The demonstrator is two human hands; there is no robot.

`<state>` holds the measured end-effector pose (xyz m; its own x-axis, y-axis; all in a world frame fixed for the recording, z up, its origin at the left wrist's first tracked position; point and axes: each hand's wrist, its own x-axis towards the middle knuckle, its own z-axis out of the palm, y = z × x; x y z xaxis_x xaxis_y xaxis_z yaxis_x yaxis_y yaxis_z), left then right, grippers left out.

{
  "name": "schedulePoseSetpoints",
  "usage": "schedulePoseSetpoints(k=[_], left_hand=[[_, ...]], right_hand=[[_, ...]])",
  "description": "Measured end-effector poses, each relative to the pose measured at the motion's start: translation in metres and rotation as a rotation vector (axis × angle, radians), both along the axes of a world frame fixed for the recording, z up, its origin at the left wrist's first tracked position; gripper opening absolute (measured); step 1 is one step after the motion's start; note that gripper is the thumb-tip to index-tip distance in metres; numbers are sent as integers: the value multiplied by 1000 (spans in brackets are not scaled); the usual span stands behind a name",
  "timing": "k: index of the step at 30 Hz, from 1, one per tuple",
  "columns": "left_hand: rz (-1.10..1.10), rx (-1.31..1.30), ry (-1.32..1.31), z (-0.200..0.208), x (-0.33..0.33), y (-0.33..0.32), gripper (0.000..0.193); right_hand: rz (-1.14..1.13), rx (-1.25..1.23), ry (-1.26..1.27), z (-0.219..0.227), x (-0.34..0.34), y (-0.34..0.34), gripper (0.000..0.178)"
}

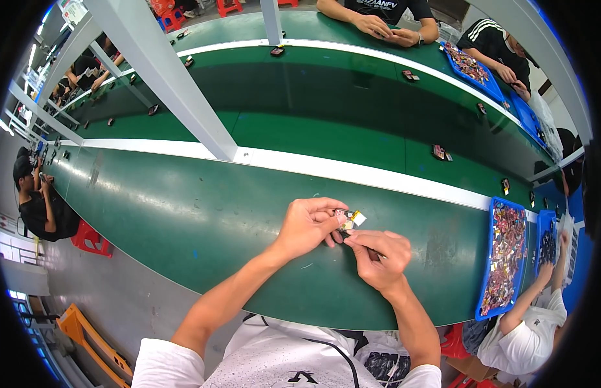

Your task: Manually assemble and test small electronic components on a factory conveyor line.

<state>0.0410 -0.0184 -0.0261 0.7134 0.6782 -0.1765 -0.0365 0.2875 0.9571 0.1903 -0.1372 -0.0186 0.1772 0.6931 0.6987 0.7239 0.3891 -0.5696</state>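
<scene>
Over the green worktop, my left hand grips a small electronic assembly with a dark edge between thumb and fingers. A white tab with a yellow strip sticks out of its far right side. My right hand is closed in a pinch, its fingertips at the near edge of the assembly. Something thin and dark shows under its curled fingers, perhaps a slim tool; too little of it is visible to name. The fingers hide much of the assembly.
A blue tray full of small coloured parts stands at right, a second blue tray beyond it. Past a white rail, a green conveyor belt carries scattered small devices. A grey post rises from the rail. Co-workers sit around.
</scene>
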Motion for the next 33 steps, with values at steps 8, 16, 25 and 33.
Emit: schedulePoseSetpoints(k=[8,16,25,33], left_hand=[[65,105,68,-3,1,-5,20],[255,425,236,-2,29,94,22],[786,1125,902,-4,20,204,19],[19,628,347,20,177,128,21]], right_hand=[[20,19,-49,-7,1,4,14],[-119,112,145,-6,9,2,16],[-26,115,104,-23,2,12,14],[-66,44,82,-18,4,5,13]])
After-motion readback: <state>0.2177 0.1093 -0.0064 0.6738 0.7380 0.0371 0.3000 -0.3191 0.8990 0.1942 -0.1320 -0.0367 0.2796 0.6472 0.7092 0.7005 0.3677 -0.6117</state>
